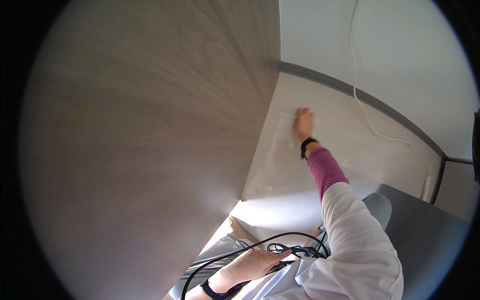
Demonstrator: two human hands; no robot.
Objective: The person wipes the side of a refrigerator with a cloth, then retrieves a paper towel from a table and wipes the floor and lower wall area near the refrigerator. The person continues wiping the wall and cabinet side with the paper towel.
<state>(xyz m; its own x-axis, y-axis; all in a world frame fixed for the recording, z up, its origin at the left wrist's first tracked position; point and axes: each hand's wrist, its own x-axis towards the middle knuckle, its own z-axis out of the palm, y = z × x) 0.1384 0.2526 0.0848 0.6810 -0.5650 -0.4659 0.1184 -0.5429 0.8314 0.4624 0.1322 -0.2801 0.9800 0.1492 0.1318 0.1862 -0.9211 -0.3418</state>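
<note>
My left hand (255, 264) lies low at my lap, palm down, its fingers together over a dark item that it mostly hides. Whether it grips that item cannot be told. Right beyond the fingertips sits a bundle of coiled black cable (298, 250), and a thicker black cable (225, 256) arches over my left wrist. My right hand (303, 123) reaches far out over the pale tiled floor (337, 150), near the edge of a wood-grain panel (157, 123). It is blurred with its fingers bent, and nothing shows in it.
A white cord (369, 122) runs down the white wall (405, 67), over the grey baseboard (330, 79), to a white power strip (426, 188) on the floor. A grey flat surface (416, 232) stands at my right. A small round fitting (243, 200) sits by the panel's edge.
</note>
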